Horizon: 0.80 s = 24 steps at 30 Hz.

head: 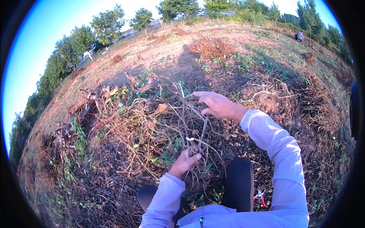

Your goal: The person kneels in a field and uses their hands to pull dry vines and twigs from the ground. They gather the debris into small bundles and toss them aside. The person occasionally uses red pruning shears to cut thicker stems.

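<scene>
My left hand point(186, 161) is closed around the base of a dry branching plant stem point(184, 121), low in front of my knees. My right hand point(215, 105) reaches in from the right beside the upper twigs, its fingers bent and spread; a thin twig runs to its fingertips, and whether they touch it I cannot tell. Dry curled leaves point(162, 108) hang from the plant's left side. Pale cut ends show on two of its stems. Red-handled pruning shears point(260, 195) lie on the ground right of my knee.
A tangle of dry vines point(137, 122) lies under and left of the plant. Cut woody stumps point(82, 102) are at the left. Heaps of dry roots and brush point(319, 102) lie at the right, another brush pile point(212, 47) farther off. A person point(299, 36) crouches in the distance.
</scene>
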Each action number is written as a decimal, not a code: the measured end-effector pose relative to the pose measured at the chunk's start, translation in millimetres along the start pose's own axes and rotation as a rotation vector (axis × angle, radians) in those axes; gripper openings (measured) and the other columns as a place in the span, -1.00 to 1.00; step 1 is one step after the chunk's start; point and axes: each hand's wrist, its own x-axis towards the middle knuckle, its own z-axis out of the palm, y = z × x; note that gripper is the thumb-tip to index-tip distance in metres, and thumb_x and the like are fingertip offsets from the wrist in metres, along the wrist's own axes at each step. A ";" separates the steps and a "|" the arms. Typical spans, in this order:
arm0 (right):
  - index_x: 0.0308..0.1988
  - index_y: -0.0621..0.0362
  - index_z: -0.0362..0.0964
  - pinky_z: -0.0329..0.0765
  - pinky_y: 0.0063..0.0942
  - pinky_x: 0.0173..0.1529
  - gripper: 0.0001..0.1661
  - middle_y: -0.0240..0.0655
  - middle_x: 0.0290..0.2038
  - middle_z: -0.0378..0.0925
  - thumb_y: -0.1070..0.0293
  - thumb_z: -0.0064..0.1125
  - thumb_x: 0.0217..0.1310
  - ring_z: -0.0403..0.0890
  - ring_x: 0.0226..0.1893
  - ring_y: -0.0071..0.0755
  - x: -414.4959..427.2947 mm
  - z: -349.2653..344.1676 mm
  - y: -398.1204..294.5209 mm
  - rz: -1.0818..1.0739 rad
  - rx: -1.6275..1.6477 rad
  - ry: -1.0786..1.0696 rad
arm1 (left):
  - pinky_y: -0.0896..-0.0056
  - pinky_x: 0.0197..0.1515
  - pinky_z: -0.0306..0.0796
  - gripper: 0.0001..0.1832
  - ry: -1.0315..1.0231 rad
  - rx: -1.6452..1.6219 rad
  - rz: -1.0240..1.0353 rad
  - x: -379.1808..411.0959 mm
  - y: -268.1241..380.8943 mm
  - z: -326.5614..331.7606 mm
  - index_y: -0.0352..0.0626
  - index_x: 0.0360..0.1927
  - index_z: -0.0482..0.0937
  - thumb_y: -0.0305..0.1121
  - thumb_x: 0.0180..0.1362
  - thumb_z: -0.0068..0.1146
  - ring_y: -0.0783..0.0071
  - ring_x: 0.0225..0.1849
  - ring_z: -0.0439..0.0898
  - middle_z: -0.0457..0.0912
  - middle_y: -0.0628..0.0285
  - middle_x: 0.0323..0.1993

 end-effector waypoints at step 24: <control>-0.21 0.22 0.41 0.18 -0.08 0.32 -0.59 -0.07 0.19 0.31 0.21 0.19 -0.05 0.24 0.29 -0.11 37.2 -28.3 -20.0 -0.391 -0.611 0.114 | 0.69 -0.51 0.09 -0.67 -0.129 -0.234 -0.058 1.4 4.9 25.4 -0.11 -0.09 0.44 -0.20 0.14 0.18 0.77 -0.55 0.23 0.35 0.53 -0.47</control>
